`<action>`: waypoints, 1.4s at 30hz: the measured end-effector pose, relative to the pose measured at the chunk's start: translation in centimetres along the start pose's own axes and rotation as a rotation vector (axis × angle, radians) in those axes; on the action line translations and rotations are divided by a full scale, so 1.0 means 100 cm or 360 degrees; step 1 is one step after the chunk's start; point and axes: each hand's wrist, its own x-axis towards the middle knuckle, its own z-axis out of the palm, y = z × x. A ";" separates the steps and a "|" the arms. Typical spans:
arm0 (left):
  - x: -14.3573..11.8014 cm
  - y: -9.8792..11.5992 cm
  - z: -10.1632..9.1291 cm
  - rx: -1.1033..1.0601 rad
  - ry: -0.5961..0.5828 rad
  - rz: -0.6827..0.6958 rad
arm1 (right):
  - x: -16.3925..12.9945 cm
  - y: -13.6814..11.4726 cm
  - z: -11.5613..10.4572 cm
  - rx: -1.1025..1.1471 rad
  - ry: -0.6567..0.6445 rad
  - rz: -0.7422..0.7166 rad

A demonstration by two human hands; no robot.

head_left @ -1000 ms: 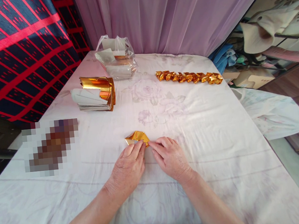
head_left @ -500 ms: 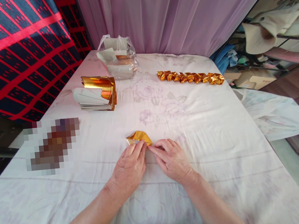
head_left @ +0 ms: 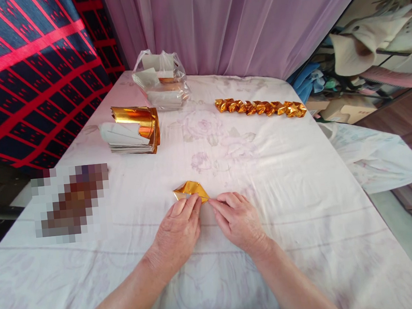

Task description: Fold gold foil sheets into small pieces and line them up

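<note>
- Head view, the work: a small folded gold paper (head_left: 191, 191) lies on the white tablecloth (head_left: 305, 203), near the front middle of the table. It is already folded into a pointed, partly closed shape, so I judge that several folds are done, but its form is not yet like the finished pieces.
- Head view, what is done: a row of folded gold pieces (head_left: 260, 107) lies in a line at the far right side of the table, touching one another. They seem to be completed ones.
- Head view, what is left: a stack of gold and white sheets (head_left: 133, 130) stands at the far left, and behind it is a plastic bag with more paper (head_left: 160, 78). I judge that many sheets are waiting.
- Head view, left hand (head_left: 177, 232): it lies palm down and low on the cloth, fingers stretched forward and close together. The fingertips press on the near edge of the gold paper. It grips nothing; it only holds the paper flat.
- Head view, right hand (head_left: 238, 222): it is also palm down, fingers a little bent, and the forefinger tip touches the right corner of the gold paper. If it pinches the corner, I cannot tell.
- Both forearms come from the bottom edge and meet at the paper.
</note>
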 end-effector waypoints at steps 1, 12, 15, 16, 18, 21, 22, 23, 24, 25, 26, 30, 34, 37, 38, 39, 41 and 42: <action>0.000 0.000 0.000 0.0005 0.0007 -0.0003 | 0.000 0.000 0.000 0.0011 0.0010 -0.0001; -0.004 -0.002 0.003 -0.0150 -0.0054 -0.0070 | 0.004 -0.005 -0.003 -0.0079 -0.0175 0.0103; -0.006 -0.004 0.004 -0.0244 -0.0124 -0.0130 | 0.004 -0.004 -0.003 -0.0073 -0.0189 0.0115; -0.006 -0.005 0.004 -0.0258 -0.0135 -0.0132 | 0.004 -0.004 -0.003 -0.0075 -0.0194 0.0116; -0.006 -0.005 0.004 -0.0263 -0.0131 -0.0130 | 0.004 -0.004 -0.004 -0.0087 -0.0208 0.0113; -0.005 -0.005 0.005 -0.0237 -0.0097 -0.0124 | 0.004 -0.004 -0.005 -0.0109 -0.0229 0.0108; -0.005 -0.005 0.005 -0.0224 -0.0083 -0.0121 | 0.004 -0.004 -0.005 -0.0116 -0.0233 0.0109; -0.004 -0.006 0.004 -0.0209 -0.0068 -0.0115 | 0.004 -0.004 -0.005 -0.0122 -0.0235 0.0113; -0.004 -0.006 0.004 -0.0192 -0.0053 -0.0106 | 0.004 -0.004 -0.005 -0.0130 -0.0237 0.0119; -0.003 -0.006 0.003 -0.0176 -0.0039 -0.0090 | 0.004 -0.005 -0.005 -0.0137 -0.0238 0.0123; -0.003 -0.007 0.002 -0.0161 -0.0029 -0.0066 | 0.004 -0.005 -0.004 -0.0143 -0.0238 0.0126; 0.000 -0.011 -0.003 -0.0105 0.0012 0.0050 | 0.004 -0.005 -0.004 -0.0149 -0.0219 0.0123; 0.000 -0.013 -0.006 -0.0049 0.0034 0.0119 | 0.004 -0.005 -0.003 -0.0158 -0.0221 0.0124; 0.000 -0.014 -0.009 0.0023 0.0041 0.0155 | 0.004 -0.004 -0.003 -0.0158 -0.0213 0.0117; 0.000 -0.014 -0.009 0.0043 0.0046 0.0161 | 0.004 -0.004 -0.003 -0.0157 -0.0208 0.0116; -0.001 -0.015 -0.010 0.0058 0.0055 0.0173 | 0.004 -0.004 -0.003 -0.0154 -0.0204 0.0115; -0.002 -0.015 -0.009 0.0068 0.0076 0.0201 | 0.004 -0.004 -0.003 -0.0150 -0.0198 0.0111; -0.002 -0.016 -0.009 0.0062 0.0088 0.0212 | 0.004 -0.004 -0.003 -0.0150 -0.0193 0.0107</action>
